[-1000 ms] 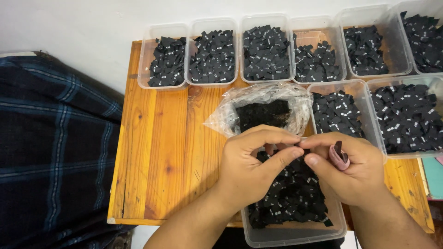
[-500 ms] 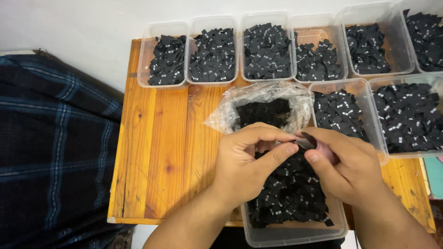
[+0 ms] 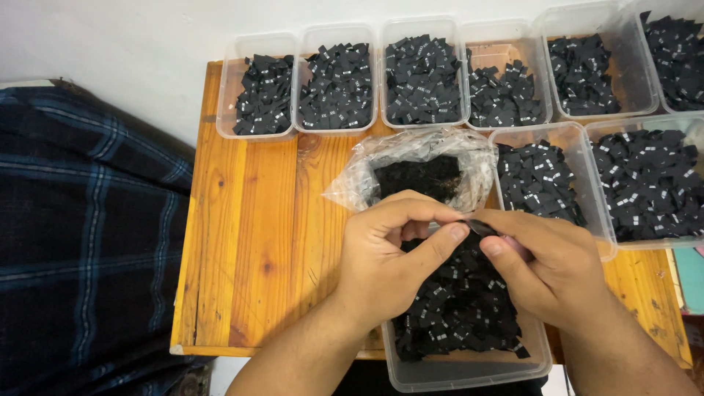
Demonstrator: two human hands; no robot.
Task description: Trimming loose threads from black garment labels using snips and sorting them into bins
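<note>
Since the earlier frame, your hands have closed together: left hand [image 3: 389,253] and right hand [image 3: 554,268] now both pinch one small black label [image 3: 480,226] at their fingertips, above the nearest clear tub [image 3: 469,370] of labels. Behind sits a plastic bag [image 3: 418,161] on the wooden table [image 3: 249,242].

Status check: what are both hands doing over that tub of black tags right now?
Left hand and right hand pinch one small black tag together. Below them, clear tub of black tags. Plastic bag just behind; nothing blocking.
</note>
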